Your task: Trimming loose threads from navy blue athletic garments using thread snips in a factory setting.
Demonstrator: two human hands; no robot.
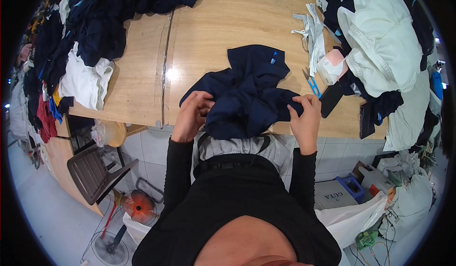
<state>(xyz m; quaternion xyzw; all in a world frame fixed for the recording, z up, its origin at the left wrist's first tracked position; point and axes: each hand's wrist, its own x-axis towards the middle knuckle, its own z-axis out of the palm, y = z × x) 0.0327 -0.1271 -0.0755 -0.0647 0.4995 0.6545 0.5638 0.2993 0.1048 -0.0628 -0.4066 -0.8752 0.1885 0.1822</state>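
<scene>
A dark navy garment (249,87) lies crumpled at the near edge of the wooden table, part of it hanging toward my lap. Small light-blue marks show on its far right corner. My left hand (192,115) is curled at the garment's left side, the fingertips partly hidden by the cloth. At the right side, my right hand (306,116) pinches the end of a navy flap between thumb and fingers. Just right of that hand lie small blue-handled thread snips (312,86) and a dark flat rectangular object (331,100).
Navy clothes (102,28) and a white garment (88,78) are heaped at the left. White garments (380,42) pile up at the right, beside white fabric strips (313,38) and a pink-and-white item (332,66). A brown chair (90,175) and fans (137,206) stand lower left.
</scene>
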